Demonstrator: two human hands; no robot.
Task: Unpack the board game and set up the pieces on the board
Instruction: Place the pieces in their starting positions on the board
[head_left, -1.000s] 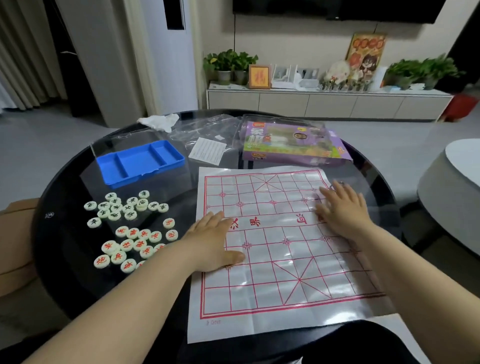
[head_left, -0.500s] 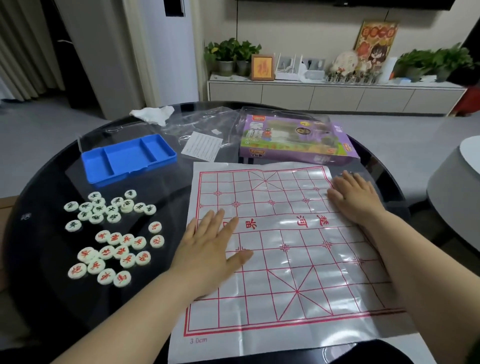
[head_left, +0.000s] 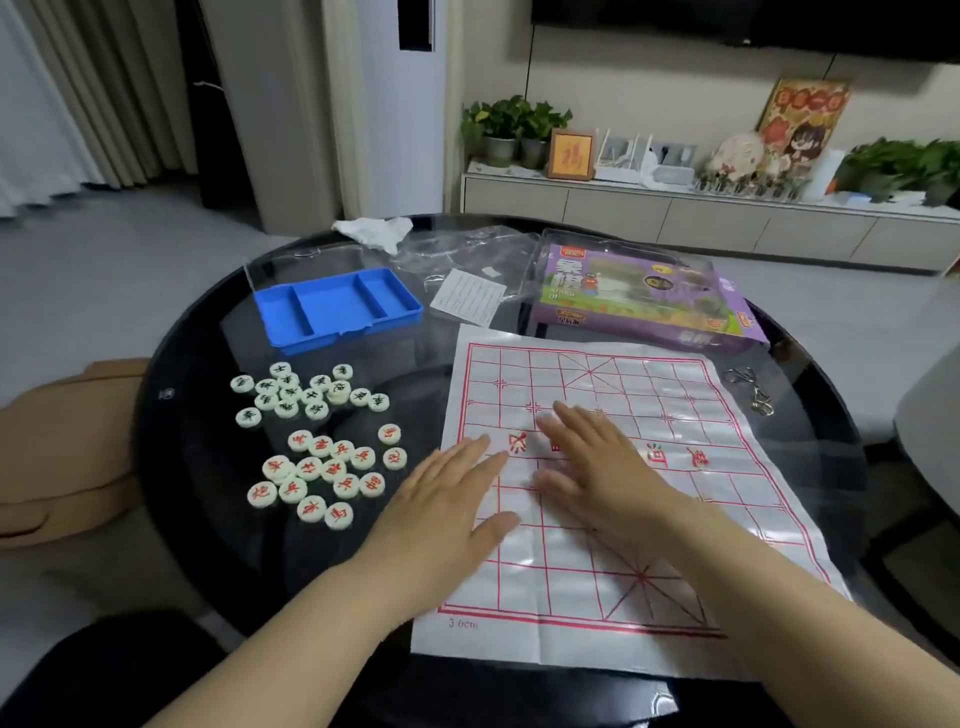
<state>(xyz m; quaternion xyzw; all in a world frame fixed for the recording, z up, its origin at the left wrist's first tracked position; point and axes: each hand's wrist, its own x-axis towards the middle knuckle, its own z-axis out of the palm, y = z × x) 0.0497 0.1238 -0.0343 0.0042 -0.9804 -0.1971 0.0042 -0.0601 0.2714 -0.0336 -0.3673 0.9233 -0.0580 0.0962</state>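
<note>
A white paper board with a red grid lies flat on the round black glass table. My left hand rests flat with spread fingers across the board's left edge. My right hand presses flat on the board's middle, close beside the left. Left of the board lie several round white pieces with dark marks and, nearer me, several with red marks. None of the pieces is on the board.
An empty blue tray sits at the back left. The purple game box, a printed slip, clear wrapping and a crumpled tissue lie behind the board. Metal rings rest right of it.
My right hand has slid left from the board's right edge to its middle, beside my left hand. My view has shifted; the board and pieces have stayed in place.
</note>
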